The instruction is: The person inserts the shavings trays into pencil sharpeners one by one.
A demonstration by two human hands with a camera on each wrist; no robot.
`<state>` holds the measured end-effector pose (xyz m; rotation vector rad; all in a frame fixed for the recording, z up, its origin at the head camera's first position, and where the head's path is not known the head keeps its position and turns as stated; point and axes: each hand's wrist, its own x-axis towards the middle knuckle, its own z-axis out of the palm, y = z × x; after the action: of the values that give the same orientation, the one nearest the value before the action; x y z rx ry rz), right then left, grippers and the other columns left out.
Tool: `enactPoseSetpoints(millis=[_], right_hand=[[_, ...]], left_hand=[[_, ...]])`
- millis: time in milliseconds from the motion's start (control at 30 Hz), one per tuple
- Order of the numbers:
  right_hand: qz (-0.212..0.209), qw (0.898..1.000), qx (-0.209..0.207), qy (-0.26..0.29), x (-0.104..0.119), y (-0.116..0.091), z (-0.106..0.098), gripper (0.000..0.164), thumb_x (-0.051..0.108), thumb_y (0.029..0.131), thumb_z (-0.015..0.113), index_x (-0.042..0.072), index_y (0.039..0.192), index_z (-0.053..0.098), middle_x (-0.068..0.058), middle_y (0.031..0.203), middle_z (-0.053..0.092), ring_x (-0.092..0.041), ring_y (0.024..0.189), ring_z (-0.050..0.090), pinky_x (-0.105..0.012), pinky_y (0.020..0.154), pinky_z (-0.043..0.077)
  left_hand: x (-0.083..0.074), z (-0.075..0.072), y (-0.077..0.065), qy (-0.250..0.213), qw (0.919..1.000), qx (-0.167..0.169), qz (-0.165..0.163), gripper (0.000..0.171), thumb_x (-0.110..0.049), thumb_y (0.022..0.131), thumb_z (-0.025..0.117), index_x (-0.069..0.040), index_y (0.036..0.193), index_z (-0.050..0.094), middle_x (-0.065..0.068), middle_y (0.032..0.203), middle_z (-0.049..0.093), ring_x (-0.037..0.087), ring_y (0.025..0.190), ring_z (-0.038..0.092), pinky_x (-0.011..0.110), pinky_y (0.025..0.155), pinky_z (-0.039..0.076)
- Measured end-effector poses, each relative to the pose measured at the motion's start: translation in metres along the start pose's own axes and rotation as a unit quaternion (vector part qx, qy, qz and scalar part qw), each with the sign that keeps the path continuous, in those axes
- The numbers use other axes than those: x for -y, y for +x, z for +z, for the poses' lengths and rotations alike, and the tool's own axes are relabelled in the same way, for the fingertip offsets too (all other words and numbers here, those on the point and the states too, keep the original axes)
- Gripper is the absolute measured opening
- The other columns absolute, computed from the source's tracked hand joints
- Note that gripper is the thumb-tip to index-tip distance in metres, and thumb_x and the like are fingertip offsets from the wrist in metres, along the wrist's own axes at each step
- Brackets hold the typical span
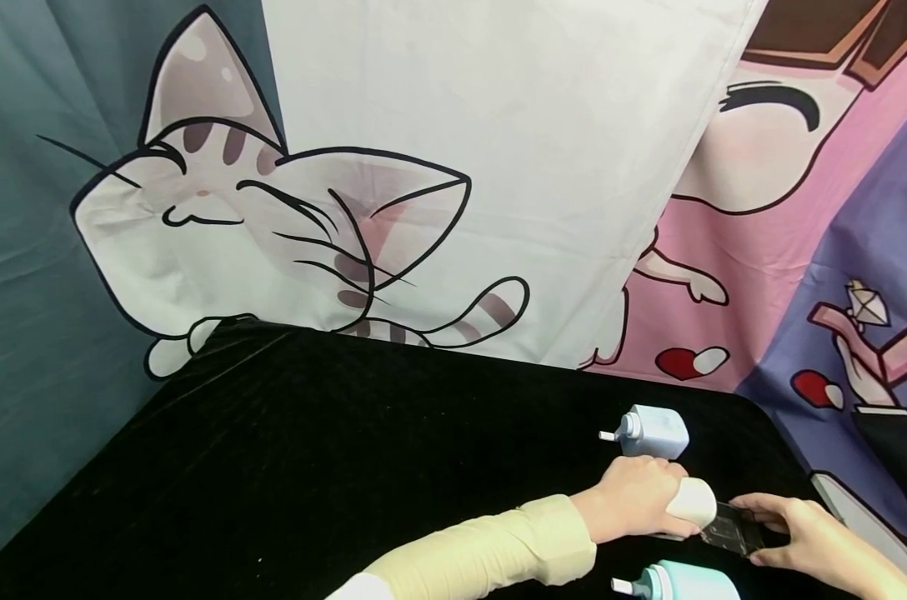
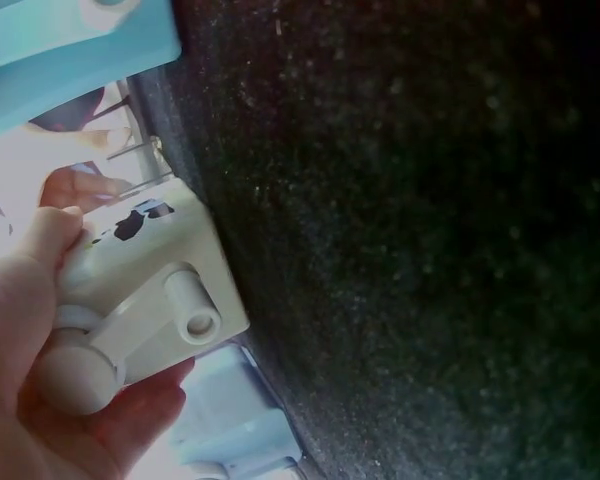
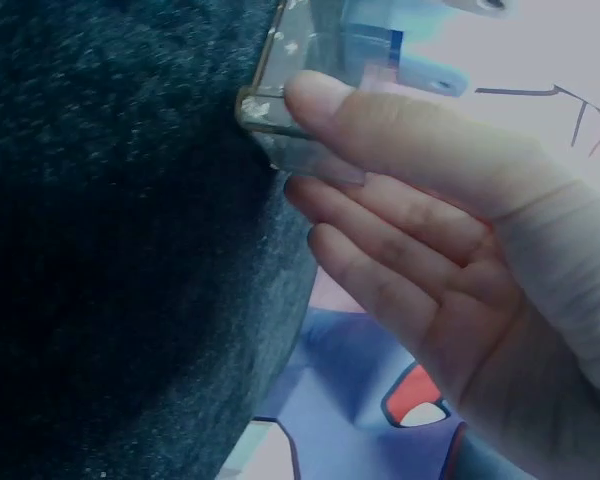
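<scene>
My left hand grips a white hand-crank pencil sharpener low over the black cloth. Its crank and a dark picture on its body show in the left wrist view. At the sharpener's right end is a clear shavings drawer, partly out of the body. My right hand pinches the drawer's outer end, thumb on one side and fingers on the other. Inside the drawer small pale flecks show. The fingers under the sharpener are partly hidden.
A light blue crank sharpener lies just beyond my left hand. Nearer me, a teal one is cut off by the frame's bottom edge. Black cloth covers the table, and a printed cartoon curtain hangs behind it.
</scene>
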<state>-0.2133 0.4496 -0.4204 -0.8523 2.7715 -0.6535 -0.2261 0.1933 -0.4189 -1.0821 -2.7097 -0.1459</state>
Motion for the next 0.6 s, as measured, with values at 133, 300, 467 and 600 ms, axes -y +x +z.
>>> enactPoseSetpoints(millis=[133,300,467,600], right_hand=[[0.002,1.0,0.003,0.012,0.0002,0.0003,0.0022,0.051,0.021,0.064,0.079,-0.004,0.103,0.058,-0.016,0.095,0.063,0.002,0.082,0.056,-0.021,0.062,0.049],[0.007,1.0,0.003,0.017,0.0014,0.0001,0.0034,0.048,0.016,0.065,0.078,-0.005,0.103,0.058,-0.017,0.094,0.063,0.002,0.081,0.056,-0.021,0.062,0.049],[0.015,1.0,0.008,0.021,0.0015,-0.0007,0.0028,0.047,0.014,0.066,0.077,-0.004,0.104,0.057,-0.018,0.095,0.063,0.001,0.081,0.057,-0.021,0.062,0.05],[0.02,0.999,0.01,0.024,0.0023,-0.0012,0.0022,0.046,0.014,0.067,0.077,-0.004,0.105,0.057,-0.019,0.096,0.063,0.001,0.081,0.057,-0.021,0.062,0.05]], left_hand=[[0.0018,-0.0004,-0.0007,0.011,0.9999,-0.001,0.007,0.046,-0.071,0.071,0.056,-0.031,0.093,0.053,-0.019,0.081,0.054,-0.006,0.069,0.049,0.015,0.047,0.034],[0.0026,0.0005,-0.0007,0.003,0.9999,0.006,0.01,0.046,-0.071,0.072,0.055,-0.031,0.095,0.054,-0.019,0.08,0.054,-0.006,0.067,0.048,0.015,0.046,0.033],[0.0018,0.0014,-0.0001,0.0,0.9999,0.009,0.011,0.046,-0.07,0.072,0.055,-0.032,0.096,0.053,-0.019,0.081,0.053,-0.006,0.067,0.048,0.015,0.047,0.033],[0.0018,0.0014,-0.0001,0.004,0.9999,0.006,0.012,0.045,-0.07,0.072,0.055,-0.031,0.095,0.053,-0.019,0.08,0.053,-0.006,0.066,0.047,0.014,0.046,0.033]])
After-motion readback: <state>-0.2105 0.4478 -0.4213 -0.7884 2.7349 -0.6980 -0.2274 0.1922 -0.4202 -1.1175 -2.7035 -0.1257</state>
